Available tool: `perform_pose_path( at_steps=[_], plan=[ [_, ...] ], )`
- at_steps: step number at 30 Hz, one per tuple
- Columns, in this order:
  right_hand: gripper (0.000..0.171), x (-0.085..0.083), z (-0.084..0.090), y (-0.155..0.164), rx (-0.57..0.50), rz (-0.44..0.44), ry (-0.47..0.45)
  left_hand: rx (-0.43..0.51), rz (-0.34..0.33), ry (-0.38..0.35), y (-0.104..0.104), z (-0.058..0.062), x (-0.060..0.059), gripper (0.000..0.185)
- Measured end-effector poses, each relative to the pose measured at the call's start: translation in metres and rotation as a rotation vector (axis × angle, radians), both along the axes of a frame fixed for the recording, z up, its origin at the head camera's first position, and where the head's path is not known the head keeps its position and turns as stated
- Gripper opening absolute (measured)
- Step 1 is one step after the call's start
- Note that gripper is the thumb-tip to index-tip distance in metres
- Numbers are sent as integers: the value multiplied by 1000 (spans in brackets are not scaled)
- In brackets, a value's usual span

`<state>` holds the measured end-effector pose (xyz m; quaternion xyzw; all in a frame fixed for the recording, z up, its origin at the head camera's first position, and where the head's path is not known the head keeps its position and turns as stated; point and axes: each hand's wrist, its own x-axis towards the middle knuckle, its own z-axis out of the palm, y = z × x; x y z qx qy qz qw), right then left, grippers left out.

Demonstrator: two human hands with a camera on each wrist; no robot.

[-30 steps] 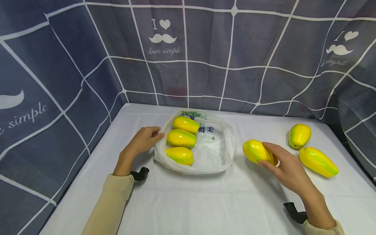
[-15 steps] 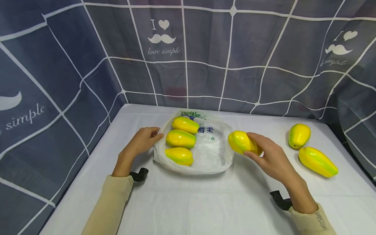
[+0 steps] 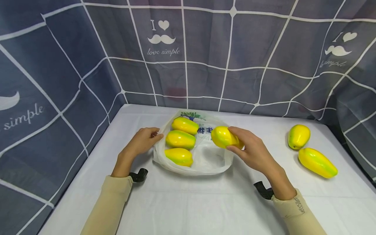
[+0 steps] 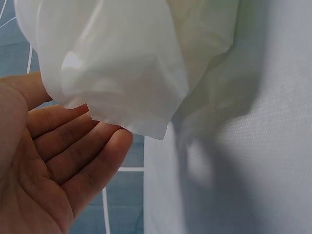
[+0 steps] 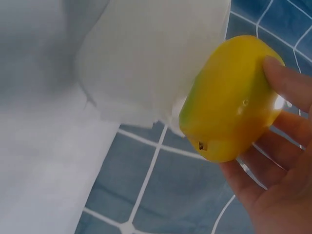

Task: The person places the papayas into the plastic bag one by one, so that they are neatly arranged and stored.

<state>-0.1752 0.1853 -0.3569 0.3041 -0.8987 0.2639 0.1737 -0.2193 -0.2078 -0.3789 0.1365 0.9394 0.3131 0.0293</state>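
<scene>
A white plastic bag with green and blue print lies mouth-up on the table. Three yellow papayas with green tints, among them the middle papaya, lie in its left side. My left hand pinches the bag's left rim between thumb and fingers; in the left wrist view the bag's film hides part of the thumb and fingertips. Over the right part of the bag's opening, my right hand grips another papaya from its right side. In the right wrist view that papaya appears beside the bag's outer wall.
Two more papayas lie on the right of the white-covered table: a rear papaya and a front papaya, close together. A dark grid-patterned curtain rises behind the table and along its sides.
My right hand has carried its papaya leftward, from the table right of the bag to above the bag's opening. My left hand stays on the rim.
</scene>
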Motion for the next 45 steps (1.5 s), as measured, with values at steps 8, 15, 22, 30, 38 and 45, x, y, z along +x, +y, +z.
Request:
perform_pose_path(
  at_steps=[8, 15, 22, 30, 38, 45],
  plan=[
    [61, -10, 2, -20, 34, 38, -8, 16, -19, 15, 0, 1, -1, 46],
    [60, -22, 1, -35, 62, 47, -56, 9, -15, 9, -2, 1, 0, 47],
    [57, -39, -9, -47, 53, 60, -114, 9, -14, 13, -2, -1, 0, 46],
    [57, -48, -17, -56, 72, 51, -115, 5, -13, -1, -2, 0, 0, 46],
    [59, -54, -19, -65, 170, 19, -120, -2, -14, -18, -2, -1, -1, 47],
    [58, -58, -21, -69, 209, -3, -107, -6, -12, -6, 0, 0, 0, 47]
  ],
)
